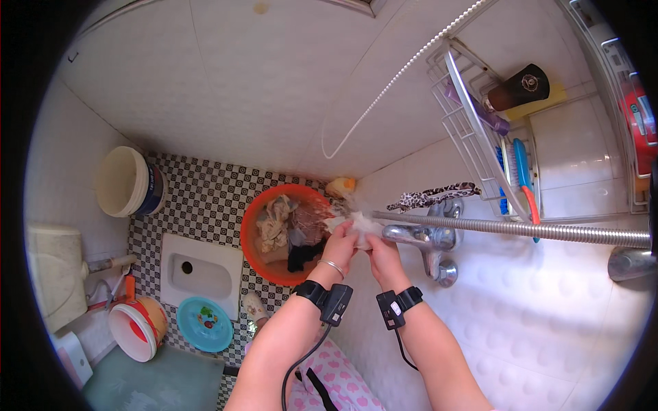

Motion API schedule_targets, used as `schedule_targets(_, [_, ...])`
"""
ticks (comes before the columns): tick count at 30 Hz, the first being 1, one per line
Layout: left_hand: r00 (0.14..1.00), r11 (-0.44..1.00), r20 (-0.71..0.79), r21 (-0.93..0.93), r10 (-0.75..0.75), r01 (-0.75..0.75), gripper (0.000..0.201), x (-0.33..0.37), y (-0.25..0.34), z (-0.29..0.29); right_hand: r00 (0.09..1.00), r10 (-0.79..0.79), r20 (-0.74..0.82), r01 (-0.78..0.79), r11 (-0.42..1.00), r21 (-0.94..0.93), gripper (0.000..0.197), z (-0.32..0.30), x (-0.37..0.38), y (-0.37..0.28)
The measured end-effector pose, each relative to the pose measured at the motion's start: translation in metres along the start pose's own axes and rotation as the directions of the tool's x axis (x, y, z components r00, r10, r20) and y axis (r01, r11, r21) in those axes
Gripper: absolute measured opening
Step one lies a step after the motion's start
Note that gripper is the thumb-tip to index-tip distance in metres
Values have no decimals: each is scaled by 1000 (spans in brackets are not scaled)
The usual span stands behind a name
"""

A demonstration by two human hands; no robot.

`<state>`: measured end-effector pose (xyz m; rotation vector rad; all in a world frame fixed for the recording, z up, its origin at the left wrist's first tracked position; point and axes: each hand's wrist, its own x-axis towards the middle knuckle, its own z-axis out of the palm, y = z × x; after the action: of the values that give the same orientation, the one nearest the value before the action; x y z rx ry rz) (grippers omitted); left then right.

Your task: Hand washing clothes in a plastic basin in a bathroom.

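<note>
Beside the chrome tap [415,236] on the wall, my left hand [340,246] and my right hand [384,259] are close together, both closed on a wet white cloth [361,226]. Water sprays around the cloth, blurring its edges. Below and to the left, an orange basin [248,243] on the floor holds soaking laundry: a beige patterned piece [275,226] and a black piece [305,256] show in the water. A silver bangle is on my left wrist, and each forearm carries a strapped black device with a cable.
A metal shower hose [528,231] runs across above the tap, below a wire rack [473,127] with bottles and brushes. Left on the tiled floor are a squat toilet [216,264], a blue basin [204,342] and buckets [120,181]. A beaded chain [384,89] hangs from above.
</note>
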<state>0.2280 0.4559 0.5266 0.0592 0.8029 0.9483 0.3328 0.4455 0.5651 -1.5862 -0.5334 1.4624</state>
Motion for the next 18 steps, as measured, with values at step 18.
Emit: schedule_targets(18, [938, 783, 77, 531, 338, -326, 18, -28, 82, -3, 986, -74, 151, 126, 918, -375, 41, -7, 3, -1])
